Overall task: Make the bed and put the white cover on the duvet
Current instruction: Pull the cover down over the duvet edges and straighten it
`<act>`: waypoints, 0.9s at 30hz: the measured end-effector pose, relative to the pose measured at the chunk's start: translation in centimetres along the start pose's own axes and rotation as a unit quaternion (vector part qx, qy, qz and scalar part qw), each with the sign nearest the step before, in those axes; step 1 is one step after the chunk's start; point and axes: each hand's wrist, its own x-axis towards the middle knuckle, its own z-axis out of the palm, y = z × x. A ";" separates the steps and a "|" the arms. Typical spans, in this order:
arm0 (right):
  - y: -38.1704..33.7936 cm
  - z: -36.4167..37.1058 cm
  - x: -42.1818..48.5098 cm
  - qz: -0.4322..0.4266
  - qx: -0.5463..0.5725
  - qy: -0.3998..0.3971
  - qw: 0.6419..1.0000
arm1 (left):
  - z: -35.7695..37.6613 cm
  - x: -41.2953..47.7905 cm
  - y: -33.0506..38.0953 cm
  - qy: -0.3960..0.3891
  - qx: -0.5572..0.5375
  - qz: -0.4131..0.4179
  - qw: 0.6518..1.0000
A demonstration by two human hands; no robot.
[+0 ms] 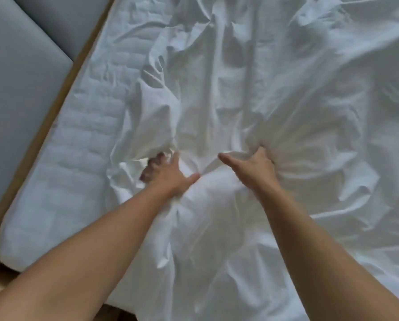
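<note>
The white cover is stretching away from both hands.
Bunching it: right hand; left hand, nearer the mattress, is seemingly pressing, splayed.

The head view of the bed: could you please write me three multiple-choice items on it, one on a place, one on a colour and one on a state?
1. Where does the bare quilted mattress show?
A. Left of the crumpled cover
B. Right of it
C. Nowhere

2. What colour is the cover?
A. Blue
B. Red-striped
C. White

3. What is the right hand doing?
A. Hanging clear of the bed
B. Gripping a bunch of the cover
C. Holding a pillow

Answers: 1 A, the quilting lies exposed along the cover's left edge; 2 C, the fabric is plain white throughout; 3 B, its fingers dig into the cloth, and creases fan out from the grip.
</note>
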 end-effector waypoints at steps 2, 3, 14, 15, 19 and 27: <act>-1.0 3.1 1.4 0.077 -0.080 0.020 0.994 | -1.4 1.1 -6.9 -0.035 -0.006 -0.090 0.995; -1.1 4.4 1.8 0.108 -0.117 0.032 0.987 | -2.0 1.0 -8.9 -0.046 -0.008 -0.120 0.992; -0.8 3.2 0.1 0.023 -0.145 0.056 0.988 | 0.6 -3.4 1.2 -0.210 -0.178 0.092 0.957; -1.9 3.3 -0.8 0.015 -0.116 0.047 0.992 | 0.6 -3.7 1.0 -0.250 -0.246 0.109 0.930; -8.0 4.9 -4.6 -0.044 -0.047 0.030 0.997 | -2.4 -4.7 -4.6 -0.348 -0.524 0.116 0.769; -22.4 17.7 -10.6 -0.226 -0.045 -0.144 0.962 | -17.8 -2.9 -28.0 -0.096 -0.232 0.173 0.952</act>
